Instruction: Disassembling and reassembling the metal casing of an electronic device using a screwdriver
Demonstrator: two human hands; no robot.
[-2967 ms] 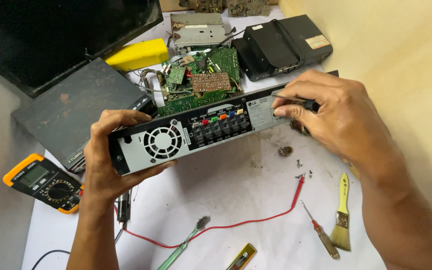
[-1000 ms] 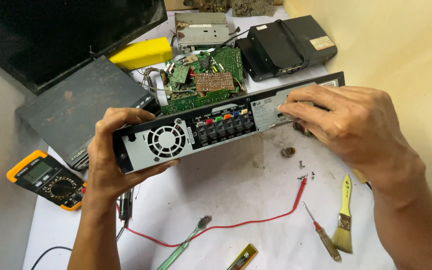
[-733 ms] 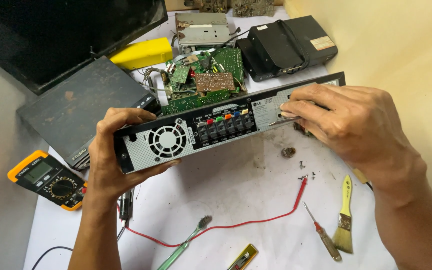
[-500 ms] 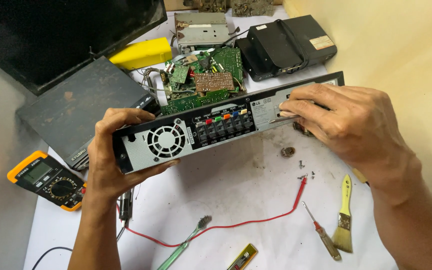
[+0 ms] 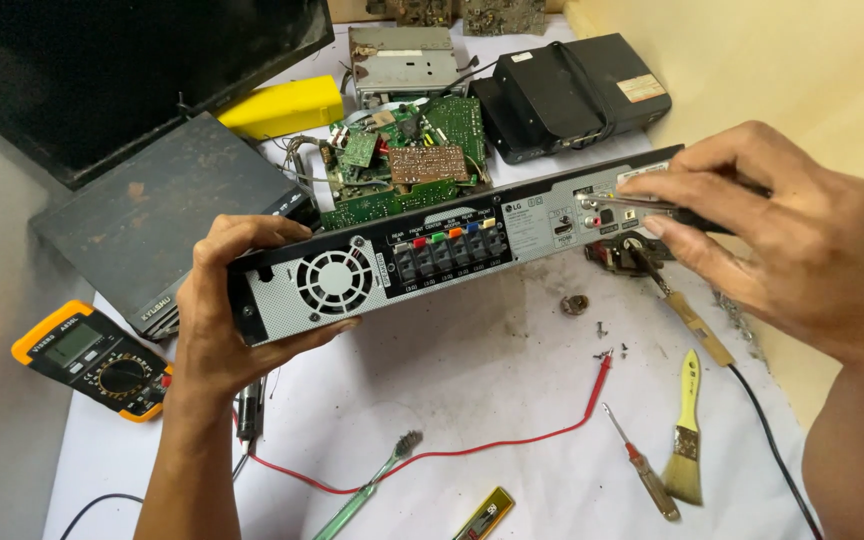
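Unit: black player chassis point(image 5: 452, 250) is tilted up on the white bench sheet point(image 5: 492, 370), rear panel facing the camera, green circuit boards point(image 5: 402, 165) exposed behind.
Left hand point(image 5: 227, 320): fingers wrapped over the fan end, thumb beneath, supporting the chassis.
Right hand point(image 5: 782, 240): fingers pinched narrow on a slim metal tool point(image 5: 627, 200), tip at the panel's right connectors.
Risk: tool likely slips off and scars the panel; a loosened left grip would drop the chassis onto the multimeter point(image 5: 92, 355).
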